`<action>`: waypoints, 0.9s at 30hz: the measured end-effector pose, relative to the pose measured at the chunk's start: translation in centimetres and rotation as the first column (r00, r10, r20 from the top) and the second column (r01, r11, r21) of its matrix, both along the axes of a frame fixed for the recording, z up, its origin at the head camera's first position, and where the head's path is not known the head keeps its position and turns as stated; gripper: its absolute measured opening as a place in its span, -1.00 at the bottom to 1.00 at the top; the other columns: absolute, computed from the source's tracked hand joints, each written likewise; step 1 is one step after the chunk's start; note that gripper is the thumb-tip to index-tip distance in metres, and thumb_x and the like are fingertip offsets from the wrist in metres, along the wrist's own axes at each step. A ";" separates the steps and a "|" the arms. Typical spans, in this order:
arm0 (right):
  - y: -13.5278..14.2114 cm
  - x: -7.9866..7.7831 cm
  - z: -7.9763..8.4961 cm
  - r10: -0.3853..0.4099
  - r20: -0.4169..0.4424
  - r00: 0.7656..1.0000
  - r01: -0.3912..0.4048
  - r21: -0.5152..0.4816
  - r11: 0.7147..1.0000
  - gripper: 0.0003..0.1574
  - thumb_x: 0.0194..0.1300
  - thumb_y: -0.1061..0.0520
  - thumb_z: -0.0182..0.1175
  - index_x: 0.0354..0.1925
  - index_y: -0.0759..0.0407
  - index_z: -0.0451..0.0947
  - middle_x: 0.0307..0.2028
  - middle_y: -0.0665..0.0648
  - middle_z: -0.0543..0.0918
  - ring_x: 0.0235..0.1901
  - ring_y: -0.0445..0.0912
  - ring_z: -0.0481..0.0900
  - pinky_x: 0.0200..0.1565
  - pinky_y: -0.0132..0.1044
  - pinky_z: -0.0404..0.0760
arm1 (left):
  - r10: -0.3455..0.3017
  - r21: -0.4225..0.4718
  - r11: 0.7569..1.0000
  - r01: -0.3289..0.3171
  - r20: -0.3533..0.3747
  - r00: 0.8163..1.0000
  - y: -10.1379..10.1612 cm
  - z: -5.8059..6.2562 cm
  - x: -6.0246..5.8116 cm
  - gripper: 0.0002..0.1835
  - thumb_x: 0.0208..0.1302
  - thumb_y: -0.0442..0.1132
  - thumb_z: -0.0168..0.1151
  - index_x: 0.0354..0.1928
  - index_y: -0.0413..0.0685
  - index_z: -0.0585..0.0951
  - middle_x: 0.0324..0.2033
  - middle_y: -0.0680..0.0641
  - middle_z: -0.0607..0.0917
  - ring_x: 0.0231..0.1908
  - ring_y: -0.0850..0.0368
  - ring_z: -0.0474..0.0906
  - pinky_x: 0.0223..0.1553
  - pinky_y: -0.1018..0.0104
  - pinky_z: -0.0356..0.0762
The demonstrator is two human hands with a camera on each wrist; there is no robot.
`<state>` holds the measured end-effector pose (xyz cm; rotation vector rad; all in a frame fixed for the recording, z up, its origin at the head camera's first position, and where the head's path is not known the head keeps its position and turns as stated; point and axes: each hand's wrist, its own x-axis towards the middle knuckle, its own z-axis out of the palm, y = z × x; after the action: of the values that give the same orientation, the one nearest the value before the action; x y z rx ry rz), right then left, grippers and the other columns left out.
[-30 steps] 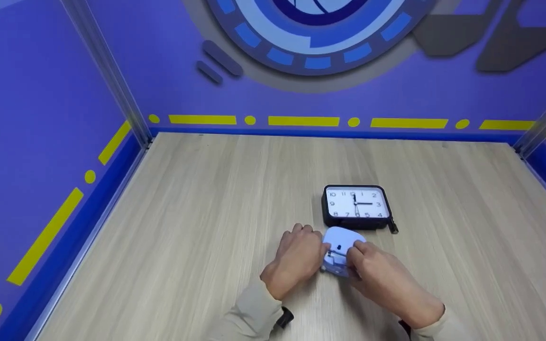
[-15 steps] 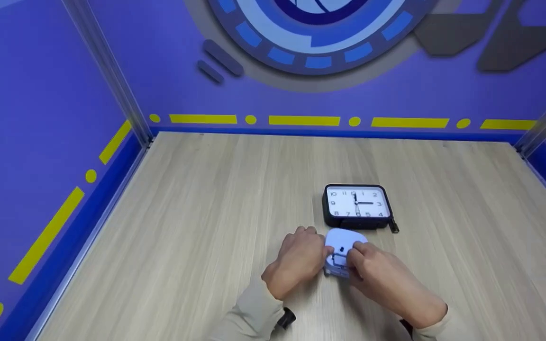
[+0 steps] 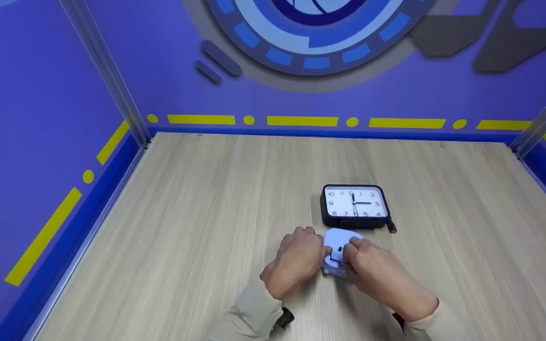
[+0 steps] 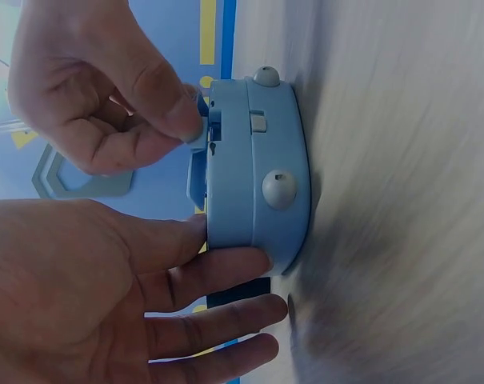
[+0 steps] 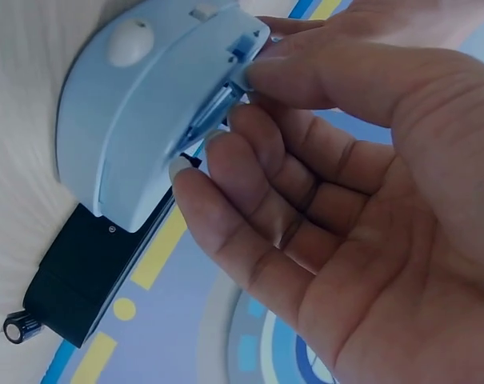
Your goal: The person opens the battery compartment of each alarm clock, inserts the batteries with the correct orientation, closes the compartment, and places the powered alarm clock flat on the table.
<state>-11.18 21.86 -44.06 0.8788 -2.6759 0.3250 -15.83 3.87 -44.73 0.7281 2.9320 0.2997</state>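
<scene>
A light blue rounded device with small knob-like feet, probably a small alarm clock [image 3: 341, 237], lies back side up on the table. My left hand [image 3: 297, 259] grips its left side; thumb and forefinger hold the edge in the left wrist view, the other fingers stretched out. Over the clock's back, my right hand [image 3: 381, 271] pinches a small light blue cover [image 4: 197, 176] with thumb and finger. That cover stands partly out from a recess in the back. The inside of the recess is mostly hidden by my fingers.
A black rectangular clock [image 3: 356, 202] lies face up just beyond the light blue one, with a small black cylindrical part at its right corner. The wooden table [image 3: 216, 213] is bordered by blue-purple panels [image 3: 40, 118] at the left, back and right.
My right hand has shifted slightly left over the light blue clock. The small cover under its fingers has changed position over the recess. My left hand keeps its grip.
</scene>
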 end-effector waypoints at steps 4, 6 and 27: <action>0.1 -0.1 0.0 -0.003 0.007 1.000 0.003 0.004 1.000 -0.62 0.08 0.46 0.47 -0.49 0.18 0.46 -0.50 -0.02 0.39 -0.53 -0.16 0.34 -0.52 -0.21 0.46 | -0.008 0.006 1.000 0.008 -0.030 1.000 0.0 -0.1 0.0 -0.64 0.56 0.04 0.26 -0.17 -0.13 0.79 -0.37 -0.04 0.60 -0.32 0.03 0.53 -0.30 0.13 0.55; 0.1 -0.1 0.0 0.004 0.025 1.000 -0.004 0.007 1.000 -0.64 0.10 0.46 0.47 -0.47 0.18 0.48 -0.49 -0.02 0.40 -0.52 -0.16 0.35 -0.52 -0.22 0.47 | -0.015 0.011 1.000 0.015 -0.043 0.999 0.0 -0.1 0.0 -0.64 0.56 0.03 0.27 -0.18 -0.12 0.79 -0.38 -0.04 0.60 -0.33 0.03 0.53 -0.32 0.13 0.55; 0.0 0.3 0.3 0.019 0.027 0.999 -0.021 0.079 0.997 -0.70 0.15 0.43 0.48 -0.41 0.27 0.50 -0.48 0.03 0.41 -0.50 -0.07 0.41 -0.51 -0.15 0.52 | -0.003 -0.001 1.000 0.003 -0.011 1.000 0.3 -0.2 0.0 -0.63 0.56 0.05 0.25 -0.15 -0.13 0.80 -0.37 -0.04 0.59 -0.31 0.02 0.54 -0.27 0.13 0.56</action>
<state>-10.93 21.86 -43.78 0.9316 -2.7228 0.2377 -15.86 4.13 -44.98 0.7359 2.9413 0.2951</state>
